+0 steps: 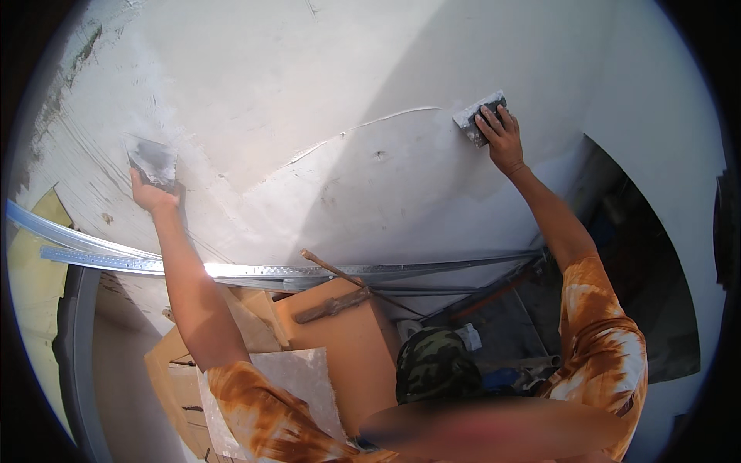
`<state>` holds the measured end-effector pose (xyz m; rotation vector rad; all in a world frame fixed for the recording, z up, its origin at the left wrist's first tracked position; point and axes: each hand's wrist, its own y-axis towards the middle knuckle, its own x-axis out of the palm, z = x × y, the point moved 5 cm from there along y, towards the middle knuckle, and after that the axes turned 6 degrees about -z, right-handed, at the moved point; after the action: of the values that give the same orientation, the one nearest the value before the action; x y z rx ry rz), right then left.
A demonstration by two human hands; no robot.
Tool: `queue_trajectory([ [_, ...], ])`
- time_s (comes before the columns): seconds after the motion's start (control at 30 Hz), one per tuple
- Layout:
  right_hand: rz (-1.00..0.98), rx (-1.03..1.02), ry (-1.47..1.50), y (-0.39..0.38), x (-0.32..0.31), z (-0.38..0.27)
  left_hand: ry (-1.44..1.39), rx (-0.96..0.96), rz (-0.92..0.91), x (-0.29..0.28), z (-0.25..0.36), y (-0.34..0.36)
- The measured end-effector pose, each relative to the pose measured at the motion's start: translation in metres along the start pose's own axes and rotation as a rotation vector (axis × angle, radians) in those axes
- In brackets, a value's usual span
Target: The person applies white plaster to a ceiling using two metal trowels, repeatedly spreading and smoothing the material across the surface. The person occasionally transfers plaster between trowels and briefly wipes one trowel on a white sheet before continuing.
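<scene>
Both of my arms reach up to a pale plastered wall [255,69]. My left hand [157,199] grips a wide putty knife [151,163], its blade smeared with white filler, over the rough, streaked part of the wall. Farther right, my right hand [505,143] is closed on a second putty knife [469,123], fingers spread over its dark back. White filler coats that blade's edge, which lies at the wall. A thin raised line of filler [343,133] curves leftward from near this blade. The handles are mostly hidden by my hands.
Metal profiles [255,271] run across below the wall, under my left arm. Beneath them are an orange-brown box [351,347], a stick [328,264], a piece of wood [332,305] and a pale board [297,378]. A dark opening [656,285] lies at right.
</scene>
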<state>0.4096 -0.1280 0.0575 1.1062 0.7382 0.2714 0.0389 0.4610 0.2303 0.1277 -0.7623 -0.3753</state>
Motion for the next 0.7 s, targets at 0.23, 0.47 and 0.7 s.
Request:
queue_trajectory([
  [0.23, -0.068, -0.309, 0.246, 0.032, -0.037, -0.181, -0.157, 0.121, -0.091, 0.004, 0.000, 0.001],
  [0.47, -0.005, -0.783, 0.121, 0.187, -0.056, -0.400, -0.102, 0.109, -0.110, 0.004, 0.003, -0.002],
  [0.7, 0.069, -0.580, 0.111, 0.152, -0.032, -0.277, -0.008, 0.107, -0.168, 0.002, 0.003, 0.005],
])
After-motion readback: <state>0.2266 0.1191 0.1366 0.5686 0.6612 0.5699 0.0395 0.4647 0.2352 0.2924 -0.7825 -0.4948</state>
